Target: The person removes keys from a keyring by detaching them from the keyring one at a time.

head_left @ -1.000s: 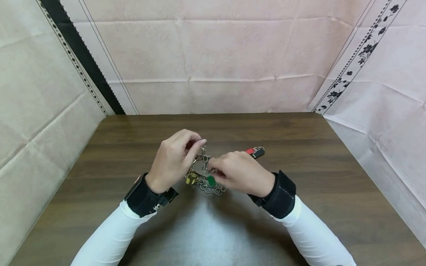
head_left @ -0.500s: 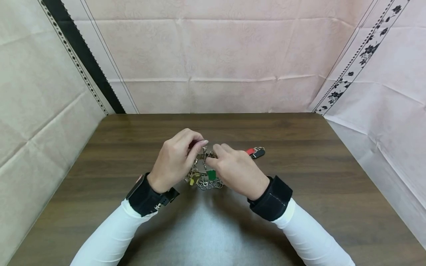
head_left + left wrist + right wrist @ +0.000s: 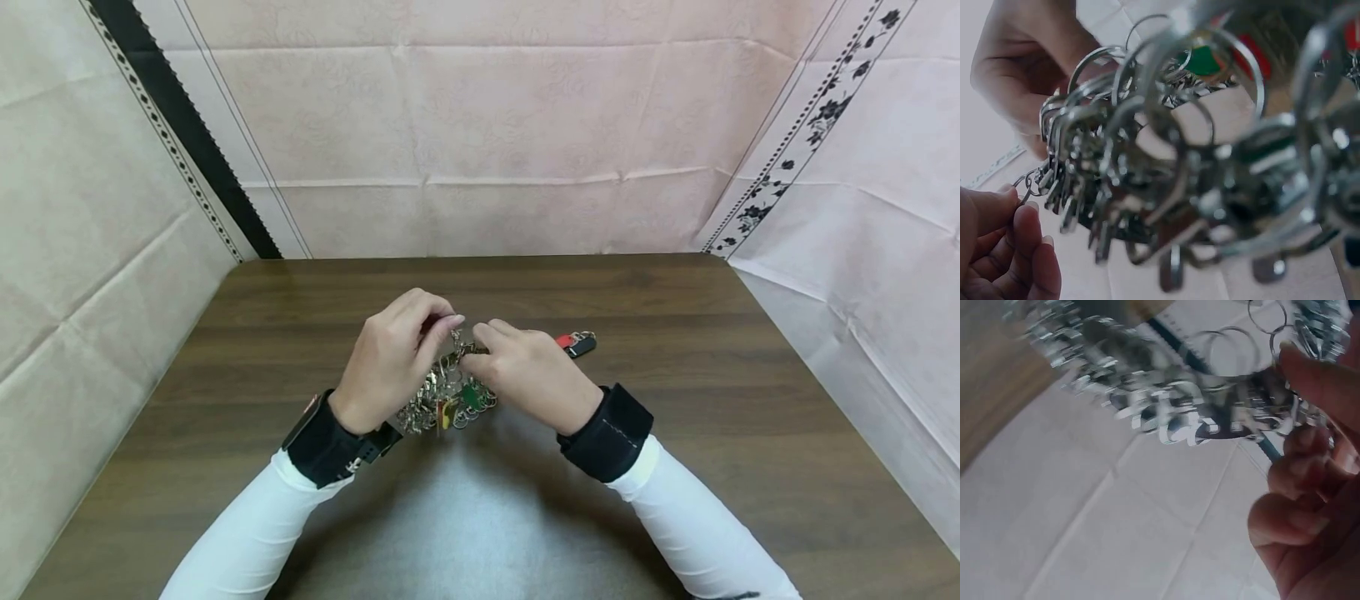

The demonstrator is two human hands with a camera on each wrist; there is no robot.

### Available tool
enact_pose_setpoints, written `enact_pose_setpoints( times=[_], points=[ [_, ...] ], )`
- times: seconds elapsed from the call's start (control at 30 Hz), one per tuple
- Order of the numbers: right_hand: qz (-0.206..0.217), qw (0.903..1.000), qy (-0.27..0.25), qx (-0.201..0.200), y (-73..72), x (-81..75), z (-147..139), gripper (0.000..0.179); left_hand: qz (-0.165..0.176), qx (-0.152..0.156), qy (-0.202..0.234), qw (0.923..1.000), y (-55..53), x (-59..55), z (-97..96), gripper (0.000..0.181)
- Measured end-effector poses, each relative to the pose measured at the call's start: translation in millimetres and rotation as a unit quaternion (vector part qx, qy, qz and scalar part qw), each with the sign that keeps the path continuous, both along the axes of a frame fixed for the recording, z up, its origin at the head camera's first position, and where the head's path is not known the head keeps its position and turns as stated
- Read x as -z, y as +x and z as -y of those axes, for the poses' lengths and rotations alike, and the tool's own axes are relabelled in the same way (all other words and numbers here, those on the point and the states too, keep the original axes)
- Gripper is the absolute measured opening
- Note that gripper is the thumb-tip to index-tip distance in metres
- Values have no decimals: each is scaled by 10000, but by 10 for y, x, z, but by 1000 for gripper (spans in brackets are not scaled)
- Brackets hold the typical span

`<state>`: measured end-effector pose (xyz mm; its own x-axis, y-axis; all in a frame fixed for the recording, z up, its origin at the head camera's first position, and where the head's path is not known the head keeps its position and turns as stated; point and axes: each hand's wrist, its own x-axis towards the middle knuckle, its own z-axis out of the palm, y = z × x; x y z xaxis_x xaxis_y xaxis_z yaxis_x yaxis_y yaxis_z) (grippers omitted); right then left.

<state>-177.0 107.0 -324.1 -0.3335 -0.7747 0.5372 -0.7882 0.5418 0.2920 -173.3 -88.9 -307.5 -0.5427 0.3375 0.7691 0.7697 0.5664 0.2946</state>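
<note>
A bunch of metal key rings and clasps (image 3: 431, 396) hangs between my two hands over the table. Among them dangle a green tag (image 3: 470, 395) and a yellow tag (image 3: 447, 412). My left hand (image 3: 393, 354) pinches a small link at the top end of the bunch, between thumb and fingertips (image 3: 1025, 219). My right hand (image 3: 528, 375) grips the bunch from the other side, its thumb and curled fingers (image 3: 1297, 519) on the clasps and rings. In the left wrist view, large split rings (image 3: 1094, 69) fill the foreground, partly blurred.
Behind my right hand a keychain with a red and a black tag (image 3: 581, 344) lies on the brown wooden table (image 3: 750, 467). Pale cloth walls (image 3: 517, 125) close off the back and both sides.
My right hand has shifted slightly up and its hold has moved along the bunch. The bunch has swung left, and more clasps show beside the left hand. The left hand stays nearly still.
</note>
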Motion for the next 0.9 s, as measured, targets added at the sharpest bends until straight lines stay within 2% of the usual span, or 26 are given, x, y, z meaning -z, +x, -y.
enact_pose_setpoints(
  times=[0.13,0.23,0.3,0.43,0.6,0.67,0.73,0.9],
  points=[
    [752,9943,-505,-556,2,-56,-52,5,9,-10,-64,10000,-10,4,1,15],
    [1398,9814,-943,-919,0,-108,-93,8,-2,-1,-92,10000,-18,9,4,15],
    [1804,9695,-1251,-1087,-2,-148,-116,9,-3,14,-109,9999,-23,13,5,16],
    [2589,9413,-1802,-1201,0,-222,-161,8,39,28,-125,9999,-24,13,7,16],
    [3741,8883,-2320,-1308,19,-273,-218,7,161,42,-136,9998,-12,7,13,16],
    [3994,8737,-2428,-1351,26,-284,-229,8,204,60,-182,9996,-11,7,15,15],
    [4125,8646,-2503,-1401,29,-288,-231,10,239,82,-255,9994,-11,2,19,15],
    [4180,8515,-2763,-1545,44,-288,-219,10,356,344,-455,9977,-15,-38,64,13]
  ],
)
